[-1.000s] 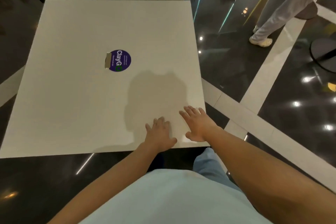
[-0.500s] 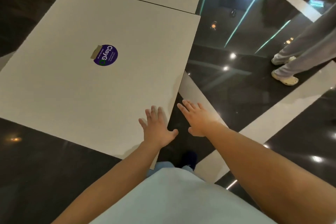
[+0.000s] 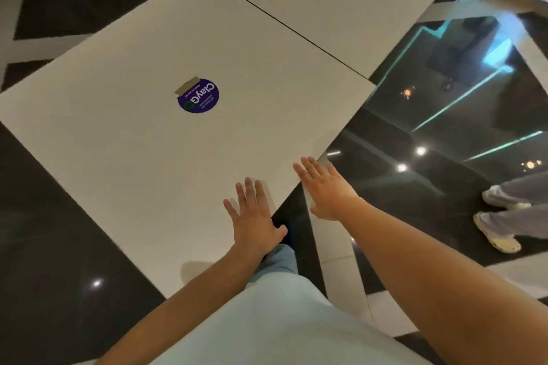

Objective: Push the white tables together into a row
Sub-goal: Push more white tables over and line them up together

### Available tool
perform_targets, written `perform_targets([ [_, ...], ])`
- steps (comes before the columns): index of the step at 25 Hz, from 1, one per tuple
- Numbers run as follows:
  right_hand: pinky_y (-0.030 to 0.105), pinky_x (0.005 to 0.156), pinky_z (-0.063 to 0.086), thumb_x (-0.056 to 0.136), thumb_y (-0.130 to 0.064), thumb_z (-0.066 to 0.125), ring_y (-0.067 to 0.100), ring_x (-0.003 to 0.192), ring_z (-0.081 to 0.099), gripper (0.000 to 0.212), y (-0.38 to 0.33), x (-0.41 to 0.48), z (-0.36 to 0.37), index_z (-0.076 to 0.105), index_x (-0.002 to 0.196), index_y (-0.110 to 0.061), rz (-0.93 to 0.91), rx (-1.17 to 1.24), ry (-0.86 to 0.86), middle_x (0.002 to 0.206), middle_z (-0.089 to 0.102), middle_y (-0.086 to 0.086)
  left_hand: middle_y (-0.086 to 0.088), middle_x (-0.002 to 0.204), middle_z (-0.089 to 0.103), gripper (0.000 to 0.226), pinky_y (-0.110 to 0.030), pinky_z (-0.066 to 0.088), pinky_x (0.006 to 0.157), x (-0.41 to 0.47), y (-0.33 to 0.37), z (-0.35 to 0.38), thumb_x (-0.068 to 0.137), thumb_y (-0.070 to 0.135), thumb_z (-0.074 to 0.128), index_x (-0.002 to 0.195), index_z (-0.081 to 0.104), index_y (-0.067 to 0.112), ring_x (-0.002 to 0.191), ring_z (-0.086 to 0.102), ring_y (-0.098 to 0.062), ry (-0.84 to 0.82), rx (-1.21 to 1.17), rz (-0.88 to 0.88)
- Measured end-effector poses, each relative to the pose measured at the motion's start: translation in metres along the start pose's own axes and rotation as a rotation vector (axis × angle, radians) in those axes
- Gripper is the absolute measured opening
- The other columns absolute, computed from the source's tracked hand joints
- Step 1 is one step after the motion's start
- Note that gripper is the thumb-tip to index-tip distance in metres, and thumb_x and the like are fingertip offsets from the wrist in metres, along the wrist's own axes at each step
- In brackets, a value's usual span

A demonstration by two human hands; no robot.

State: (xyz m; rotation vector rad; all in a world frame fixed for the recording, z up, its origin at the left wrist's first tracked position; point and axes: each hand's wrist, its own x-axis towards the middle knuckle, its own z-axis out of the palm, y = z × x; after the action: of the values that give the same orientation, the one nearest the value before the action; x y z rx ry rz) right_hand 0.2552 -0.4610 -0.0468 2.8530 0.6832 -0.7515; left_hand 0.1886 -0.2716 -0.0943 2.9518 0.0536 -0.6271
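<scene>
The near white bench [image 3: 148, 142] already sits right up against the next white bench [image 3: 341, 9] with only a thin line between, so this bit looks done, while the left hand [image 3: 255, 219] lies flat on it, fingers [image 3: 247, 190] spread, and the right hand [image 3: 326, 187] hovers open by its edge.

This looks like a public eating area such as a food court. Square white benches [image 3: 124, 139] stand edge to edge, each bearing a round purple "ClayGo" sticker [image 3: 198, 97]. The polished dark floor [image 3: 439, 127] with pale inlaid stripes mirrors ceiling lights, and another person's legs [image 3: 516, 210] stand nearby.
</scene>
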Motion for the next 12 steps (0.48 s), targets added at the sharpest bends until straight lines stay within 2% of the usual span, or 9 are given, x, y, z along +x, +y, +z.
perform_targets([
  [5,0.051,0.121,-0.004,0.091,-0.03,0.061,0.03,0.148,-0.019,0.106,0.043,0.04,-0.009,-0.025,0.151,-0.013,-0.141,-0.126,-0.089,0.162,-0.021,0.014,-0.017,0.159,-0.028,0.13,-0.065,-0.004,0.114,0.031,0.037,0.004,0.076,0.073,0.053,0.142,-0.038,0.009,0.146,-0.023,-0.04,0.006,-0.077,-0.127],
  [9,0.052,0.121,-0.005,0.093,-0.031,0.057,0.03,0.146,-0.024,0.104,0.076,0.065,-0.017,-0.031,0.148,-0.012,-0.211,-0.199,-0.091,0.16,-0.026,0.015,-0.016,0.156,-0.035,0.131,-0.065,-0.009,0.113,0.037,0.051,0.003,0.076,0.071,0.054,0.141,-0.041,0.008,0.144,-0.028,-0.04,-0.005,-0.095,-0.22],
  [12,0.052,0.121,-0.007,0.095,-0.027,0.05,0.03,0.144,-0.027,0.099,0.103,0.079,-0.019,-0.035,0.144,-0.011,-0.265,-0.269,-0.062,0.159,-0.028,0.015,-0.018,0.156,-0.034,0.129,-0.067,-0.005,0.115,0.039,0.065,0.009,0.078,0.071,0.053,0.143,-0.037,0.006,0.144,-0.027,-0.042,-0.028,-0.095,-0.305],
])
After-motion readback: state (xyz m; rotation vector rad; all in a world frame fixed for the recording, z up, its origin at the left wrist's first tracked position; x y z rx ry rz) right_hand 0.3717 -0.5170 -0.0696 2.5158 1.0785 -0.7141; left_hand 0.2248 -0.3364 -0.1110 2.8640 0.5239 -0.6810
